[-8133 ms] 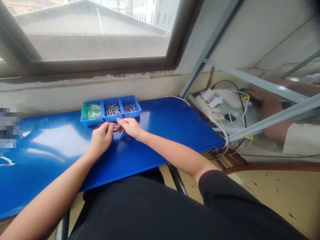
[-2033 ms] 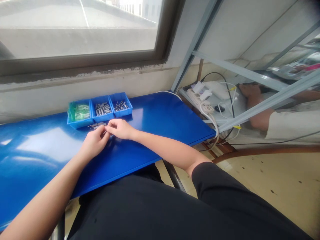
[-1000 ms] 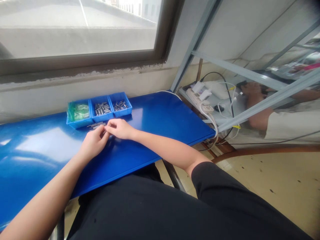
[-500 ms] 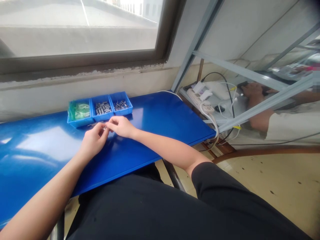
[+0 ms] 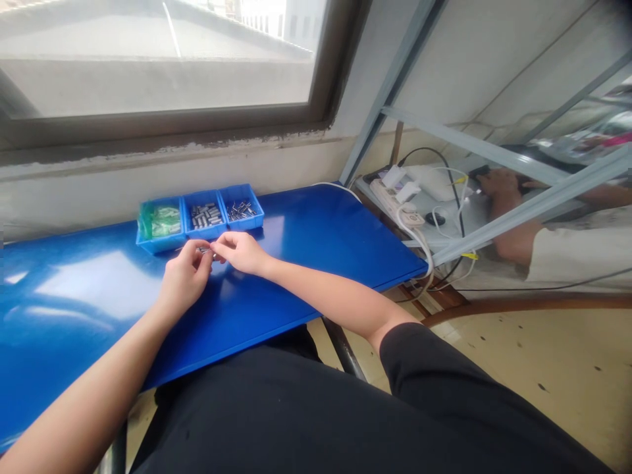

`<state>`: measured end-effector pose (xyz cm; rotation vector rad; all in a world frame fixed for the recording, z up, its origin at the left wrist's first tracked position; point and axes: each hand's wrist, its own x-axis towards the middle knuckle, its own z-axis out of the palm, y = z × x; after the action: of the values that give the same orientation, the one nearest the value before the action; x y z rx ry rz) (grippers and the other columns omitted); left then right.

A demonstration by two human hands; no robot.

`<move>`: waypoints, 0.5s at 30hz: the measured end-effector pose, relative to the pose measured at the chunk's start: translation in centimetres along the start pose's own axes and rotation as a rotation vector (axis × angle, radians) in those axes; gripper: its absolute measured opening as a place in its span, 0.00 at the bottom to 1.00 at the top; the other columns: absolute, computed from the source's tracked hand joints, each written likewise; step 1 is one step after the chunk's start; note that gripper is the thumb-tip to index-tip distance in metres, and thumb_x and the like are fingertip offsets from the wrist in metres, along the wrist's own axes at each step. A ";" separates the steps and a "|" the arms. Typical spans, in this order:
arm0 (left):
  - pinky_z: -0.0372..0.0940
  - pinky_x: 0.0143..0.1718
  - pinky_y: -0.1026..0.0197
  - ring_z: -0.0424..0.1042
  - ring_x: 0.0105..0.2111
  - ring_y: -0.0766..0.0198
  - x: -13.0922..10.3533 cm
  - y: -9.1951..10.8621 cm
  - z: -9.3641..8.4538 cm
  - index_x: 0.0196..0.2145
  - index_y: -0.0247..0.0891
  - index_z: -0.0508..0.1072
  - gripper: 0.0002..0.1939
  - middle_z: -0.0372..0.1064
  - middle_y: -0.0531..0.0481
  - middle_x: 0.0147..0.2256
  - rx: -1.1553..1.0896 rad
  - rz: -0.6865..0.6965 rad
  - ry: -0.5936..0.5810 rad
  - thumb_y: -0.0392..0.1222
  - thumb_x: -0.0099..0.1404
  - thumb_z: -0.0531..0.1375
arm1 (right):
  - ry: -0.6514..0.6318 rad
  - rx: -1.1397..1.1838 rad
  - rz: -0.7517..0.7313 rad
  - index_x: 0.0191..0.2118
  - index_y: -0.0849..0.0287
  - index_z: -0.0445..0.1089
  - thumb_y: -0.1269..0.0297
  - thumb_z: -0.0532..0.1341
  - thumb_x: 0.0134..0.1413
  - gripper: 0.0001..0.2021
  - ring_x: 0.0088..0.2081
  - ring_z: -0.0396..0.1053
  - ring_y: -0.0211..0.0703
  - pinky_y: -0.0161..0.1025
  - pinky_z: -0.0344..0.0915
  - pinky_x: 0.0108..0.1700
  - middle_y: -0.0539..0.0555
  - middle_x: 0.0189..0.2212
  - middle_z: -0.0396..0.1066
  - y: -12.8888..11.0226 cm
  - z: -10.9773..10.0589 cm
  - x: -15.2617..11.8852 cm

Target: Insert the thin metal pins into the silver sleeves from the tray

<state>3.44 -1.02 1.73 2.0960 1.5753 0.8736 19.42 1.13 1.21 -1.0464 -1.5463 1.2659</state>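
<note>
My left hand (image 5: pixel 186 273) is closed in a pinch on a small metal part (image 5: pixel 203 250), mostly covered by the fingers. Close against it, my right hand (image 5: pixel 240 251) pinches at the same spot; what its fingertips hold is too small to make out. Just beyond the hands three blue bins stand side by side on the blue table (image 5: pixel 291 263). The left bin (image 5: pixel 160 245) contains pale pieces (image 5: pixel 165 222) in a green plastic bag (image 5: pixel 145 220). Short metal cylinders (image 5: pixel 206 216) lie in the middle bin, and thin metal pins or screws (image 5: pixel 241 210) in the right one.
Behind the table is a wall with a window (image 5: pixel 162 79). To the right stands a grey metal frame (image 5: pixel 474 141), with a power strip (image 5: pixel 395 201) and cables behind it. Another person's hand (image 5: pixel 498 181) rests on a surface beyond the frame.
The view has shifted slightly, so the bins sit a little lower and farther right. Both hands remain together in a pinch, and a bit more of the metal part shows at the left fingertips.
</note>
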 end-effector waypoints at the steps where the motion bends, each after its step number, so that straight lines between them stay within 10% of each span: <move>1: 0.62 0.30 0.65 0.70 0.24 0.66 0.0 0.0 0.0 0.41 0.39 0.68 0.14 0.71 0.53 0.24 0.002 0.000 0.003 0.50 0.65 0.53 | 0.006 -0.007 -0.007 0.29 0.61 0.67 0.60 0.59 0.56 0.10 0.30 0.70 0.36 0.35 0.67 0.36 0.50 0.26 0.72 0.0 0.0 0.0; 15: 0.61 0.31 0.64 0.69 0.24 0.65 0.1 0.2 -0.4 0.26 0.39 0.68 0.19 0.70 0.52 0.23 0.065 0.003 0.028 0.50 0.68 0.48 | 0.000 -0.013 0.002 0.27 0.61 0.66 0.57 0.58 0.57 0.14 0.28 0.68 0.35 0.33 0.65 0.34 0.49 0.24 0.70 -0.1 0.0 0.0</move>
<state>3.36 -1.02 2.21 2.1394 1.6366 0.8678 19.37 1.10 1.32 -1.0564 -1.5559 1.2582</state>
